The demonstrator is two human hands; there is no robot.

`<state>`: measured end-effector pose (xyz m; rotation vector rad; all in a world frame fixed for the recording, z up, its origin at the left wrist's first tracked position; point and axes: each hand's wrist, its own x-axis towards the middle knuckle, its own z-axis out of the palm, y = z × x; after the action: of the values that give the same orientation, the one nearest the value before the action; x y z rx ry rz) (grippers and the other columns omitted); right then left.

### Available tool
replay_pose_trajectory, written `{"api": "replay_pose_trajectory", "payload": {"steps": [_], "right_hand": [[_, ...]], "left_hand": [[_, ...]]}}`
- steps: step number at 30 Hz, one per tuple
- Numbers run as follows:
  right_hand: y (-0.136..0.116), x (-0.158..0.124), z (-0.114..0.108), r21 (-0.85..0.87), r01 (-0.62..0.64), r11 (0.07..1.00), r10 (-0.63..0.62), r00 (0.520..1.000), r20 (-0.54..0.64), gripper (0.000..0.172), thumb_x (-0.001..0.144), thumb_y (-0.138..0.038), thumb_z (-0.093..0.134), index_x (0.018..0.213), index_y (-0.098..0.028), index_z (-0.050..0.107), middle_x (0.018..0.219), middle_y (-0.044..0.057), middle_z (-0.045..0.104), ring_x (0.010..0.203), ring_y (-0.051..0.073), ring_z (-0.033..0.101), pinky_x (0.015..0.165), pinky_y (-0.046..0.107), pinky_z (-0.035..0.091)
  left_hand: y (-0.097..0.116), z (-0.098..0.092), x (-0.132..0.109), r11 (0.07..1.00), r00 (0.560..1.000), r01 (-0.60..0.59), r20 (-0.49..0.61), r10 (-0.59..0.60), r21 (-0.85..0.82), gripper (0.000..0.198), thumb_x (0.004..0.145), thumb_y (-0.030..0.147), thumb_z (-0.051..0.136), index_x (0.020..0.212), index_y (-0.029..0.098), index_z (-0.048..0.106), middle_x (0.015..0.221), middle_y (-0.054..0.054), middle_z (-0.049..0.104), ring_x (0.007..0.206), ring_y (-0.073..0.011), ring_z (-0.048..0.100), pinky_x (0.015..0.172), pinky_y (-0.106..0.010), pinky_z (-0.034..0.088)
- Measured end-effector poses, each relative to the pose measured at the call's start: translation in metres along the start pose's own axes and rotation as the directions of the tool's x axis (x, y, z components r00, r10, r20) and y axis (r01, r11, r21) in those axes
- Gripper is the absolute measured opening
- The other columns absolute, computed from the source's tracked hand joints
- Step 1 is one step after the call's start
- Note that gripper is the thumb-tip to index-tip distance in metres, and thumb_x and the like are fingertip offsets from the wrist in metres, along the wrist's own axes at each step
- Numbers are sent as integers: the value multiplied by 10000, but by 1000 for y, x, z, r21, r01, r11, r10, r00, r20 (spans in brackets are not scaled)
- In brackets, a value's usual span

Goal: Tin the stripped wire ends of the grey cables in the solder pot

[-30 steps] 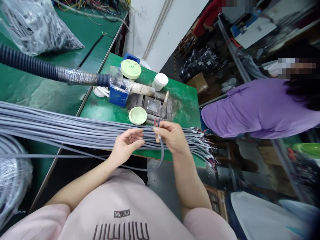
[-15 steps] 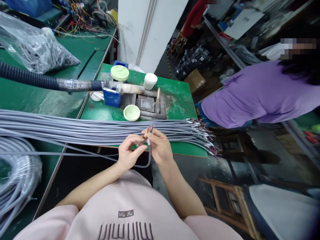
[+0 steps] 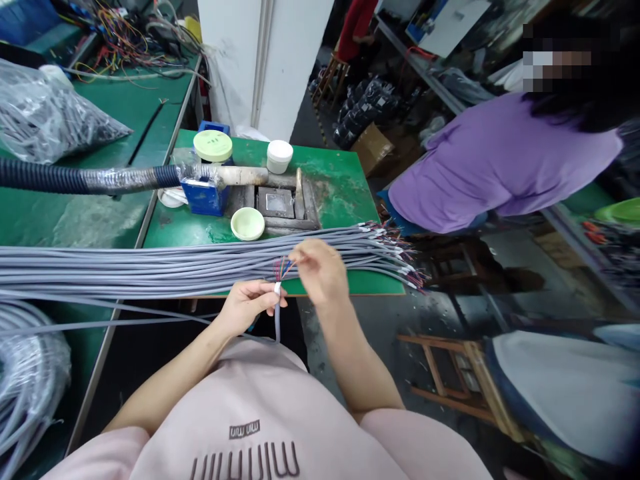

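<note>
A grey cable (image 3: 278, 320) stands upright in front of me, its end wrapped in white tape with thin coloured wires (image 3: 281, 268) fanning out on top. My left hand (image 3: 253, 303) pinches it at the white wrap, thumb and fingers closed around it. Just right of the wire ends, my right hand (image 3: 320, 270) has its fingertips drawn together on some of the coloured wires. Behind both hands lies a thick bundle of grey cables (image 3: 150, 270), with stripped, coloured ends (image 3: 395, 253) at the right.
On the green table (image 3: 345, 180) sit a soldering pot (image 3: 277, 201), a pale green bowl (image 3: 247, 224), a white tub (image 3: 279, 157) and a blue box (image 3: 205, 197). A ribbed hose (image 3: 45, 177) crosses from the left. A person in purple (image 3: 500, 160) is at the right. Coiled cable (image 3: 35, 373) lies lower left.
My left hand has taken hold of the cable at its white wrap. My right hand has let go of the cable there and moved to the wire tips. The view has shifted slightly.
</note>
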<state>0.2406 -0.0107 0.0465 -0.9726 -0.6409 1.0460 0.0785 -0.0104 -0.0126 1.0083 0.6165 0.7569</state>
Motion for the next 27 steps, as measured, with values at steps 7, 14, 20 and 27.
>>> {"api": "replay_pose_trajectory", "payload": {"steps": [7, 14, 20, 27], "right_hand": [[-14, -15, -1, -667, 277, 692, -45, 938, 343, 181, 740, -297, 685, 585, -210, 651, 590, -11, 580, 587, 126, 496, 603, 281, 386], [-5, -23, 21, -751, 486, 448, -241, 874, 422, 249, 827, -278, 623, 588, -208, 626, 570, -11, 576, 591, 129, 509, 679, 312, 377], [2, -21, 9, -637, 443, 631, -261, 894, 364, 151, 841, -250, 618, 721, -247, 709, 637, -11, 647, 598, 145, 542, 656, 311, 443], [15, -20, -15, -454, 838, 305, -342, 541, 769, 404, 854, -104, 538, 1191, -306, 632, 1143, 48, 678, 1066, 208, 585, 910, 390, 470]], "left_hand": [[-5, -8, 0, 999, 996, -37, -84, 35, -21, 215, 684, 321, 787, 793, 139, 748, 696, -70, 719, 522, -104, 580, 532, -227, 482], [0, -5, 0, 998, 983, -63, -171, 63, 0, 203, 653, 319, 803, 723, 144, 729, 623, -33, 691, 526, -107, 583, 545, -234, 509], [9, -5, 3, 959, 978, -34, -208, -27, -283, 305, 585, 369, 848, 726, 127, 728, 626, -48, 707, 474, -79, 581, 493, -178, 506], [21, -8, 13, 861, 976, 30, -172, -136, -508, 333, 544, 333, 877, 730, 113, 710, 601, -19, 680, 474, -67, 589, 473, -139, 505]]}}
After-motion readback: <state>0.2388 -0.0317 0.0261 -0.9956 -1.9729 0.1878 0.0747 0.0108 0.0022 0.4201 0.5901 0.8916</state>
